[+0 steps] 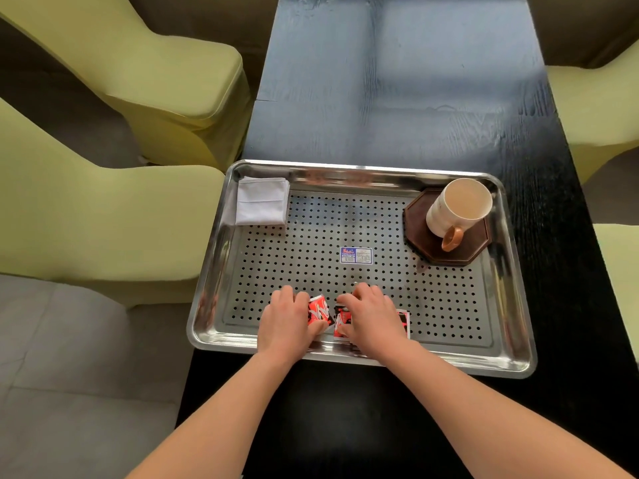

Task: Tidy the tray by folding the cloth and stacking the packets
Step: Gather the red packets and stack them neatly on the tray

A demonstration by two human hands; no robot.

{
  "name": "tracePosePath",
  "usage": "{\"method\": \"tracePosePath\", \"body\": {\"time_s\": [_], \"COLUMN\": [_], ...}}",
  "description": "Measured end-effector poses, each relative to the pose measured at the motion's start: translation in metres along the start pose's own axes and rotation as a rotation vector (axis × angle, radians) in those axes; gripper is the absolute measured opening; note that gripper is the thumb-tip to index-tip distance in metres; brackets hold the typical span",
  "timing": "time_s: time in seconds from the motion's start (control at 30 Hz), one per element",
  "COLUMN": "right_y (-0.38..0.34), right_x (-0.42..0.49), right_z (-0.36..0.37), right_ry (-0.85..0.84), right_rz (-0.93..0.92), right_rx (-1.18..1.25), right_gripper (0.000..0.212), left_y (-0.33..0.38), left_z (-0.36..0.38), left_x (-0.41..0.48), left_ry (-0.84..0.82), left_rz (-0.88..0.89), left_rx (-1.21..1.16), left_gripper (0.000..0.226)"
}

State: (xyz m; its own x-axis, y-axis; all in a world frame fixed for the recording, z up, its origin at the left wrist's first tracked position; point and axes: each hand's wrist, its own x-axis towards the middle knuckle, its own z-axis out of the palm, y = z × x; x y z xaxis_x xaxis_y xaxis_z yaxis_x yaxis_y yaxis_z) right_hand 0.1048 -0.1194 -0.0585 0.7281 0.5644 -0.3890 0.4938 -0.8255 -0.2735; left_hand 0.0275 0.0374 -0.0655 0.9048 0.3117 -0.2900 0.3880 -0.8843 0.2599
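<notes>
Gripping the first packet [318,311], the left hand [287,319] had its fingers curled over the top and its thumb tucked under the near edge. The packet was glossy red with a white zigzag mark and dark patches, and it tilted up off the tray floor. The right hand [371,316] lay just beside it, knuckles up, fingers bent down over the second packet [340,321] and thumb against its near edge, so it held that one too. This packet showed the same red, black and white print. A third packet [404,323] peeked out from under the outer side of the right hand, lying flat, with a white border and dark print. That made three packets in view, all near the tray's front edge; whether more lay under the hands could not be told.

The one cloth [262,202] was white, folded into a neat rectangle with layered edges showing, and sat in the far-left corner of the tray [363,166]. The single tray was shiny steel with a perforated floor and one small blue-and-white sticker [356,255] near its middle. In the far-right corner stood one cream mug [456,205] with a brown handle, on one dark octagonal coaster [415,223]. The tray rested on a dark wood-grain table [397,81], with yellow-green covered chairs [155,74] along both sides.
</notes>
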Motion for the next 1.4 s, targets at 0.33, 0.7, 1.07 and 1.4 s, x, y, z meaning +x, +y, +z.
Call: {"method": "tracePosePath", "body": {"time_s": [0.33,0.7,1.07,1.4], "right_y": [0.002,0.001,0.041,0.034], "right_x": [0.002,-0.003,-0.028,-0.018], "right_z": [0.002,0.003,-0.009,-0.009], "right_ry": [0.005,-0.004,-0.047,-0.003], "right_rz": [-0.003,-0.017,-0.068,-0.061], "right_rx": [0.046,0.065,-0.047,-0.025], "right_gripper": [0.05,0.049,0.061,0.053], "left_y": [0.004,-0.004,-0.012,-0.01], "left_z": [-0.006,-0.01,-0.008,-0.006], "left_x": [0.012,0.012,-0.004,-0.008], "left_ry": [-0.131,-0.189,-0.169,-0.151], "left_rz": [0.211,0.302,0.162,0.155], "left_rx": [-0.022,-0.028,-0.213,-0.143], "left_gripper": [0.055,0.056,0.067,0.061]}}
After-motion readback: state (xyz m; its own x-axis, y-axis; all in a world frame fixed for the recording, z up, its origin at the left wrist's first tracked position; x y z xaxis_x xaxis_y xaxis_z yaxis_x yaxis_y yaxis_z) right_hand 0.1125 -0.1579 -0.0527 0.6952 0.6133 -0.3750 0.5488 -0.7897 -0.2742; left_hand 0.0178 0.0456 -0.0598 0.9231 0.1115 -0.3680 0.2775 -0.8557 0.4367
